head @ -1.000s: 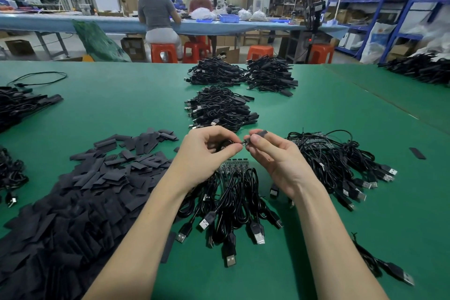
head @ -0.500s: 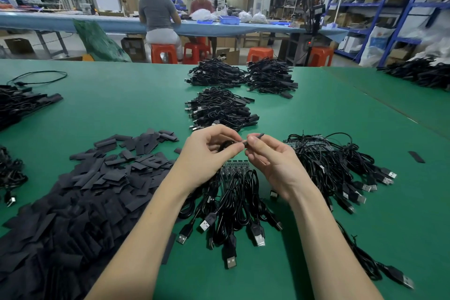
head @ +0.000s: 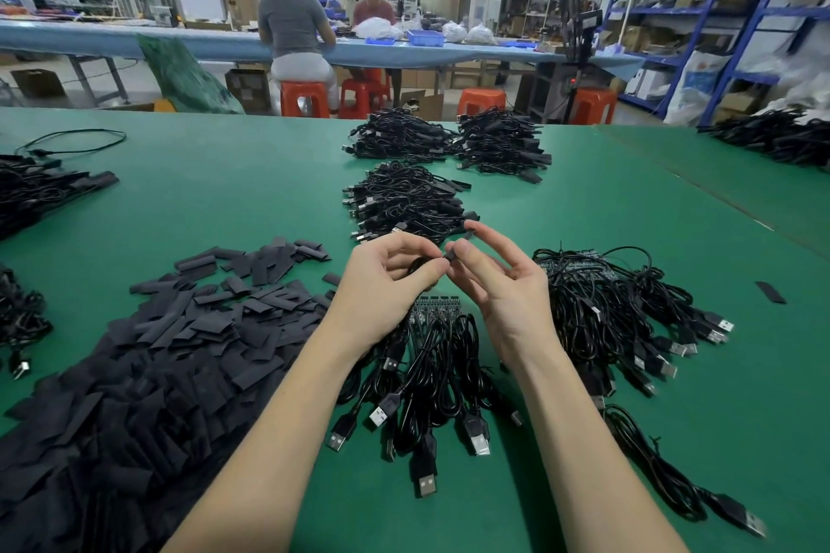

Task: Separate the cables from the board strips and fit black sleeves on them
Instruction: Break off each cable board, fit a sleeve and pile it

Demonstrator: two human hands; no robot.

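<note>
My left hand (head: 390,274) pinches the end of a coiled black cable (head: 415,266) above the green table (head: 224,202). My right hand (head: 498,278) holds a small black sleeve (head: 459,243) between thumb and fingertips, right at the cable's end. Below my hands lies a board strip (head: 435,305) with several black USB cables (head: 431,395) attached. A second bundle on a board strip (head: 615,310) lies to the right. A big heap of flat black sleeves (head: 148,364) covers the table at the left.
Piles of cables with sleeves (head: 404,202) lie beyond my hands, more (head: 498,144) farther back. Other cable heaps sit at the left edge (head: 31,189) and far right (head: 781,135). One loose sleeve (head: 770,292) lies at right. Two people sit at a blue bench (head: 134,40) behind.
My right hand has opened its outer fingers and lifted a little, the sleeve now held higher at the cable's end. The left hand has stayed in place.
</note>
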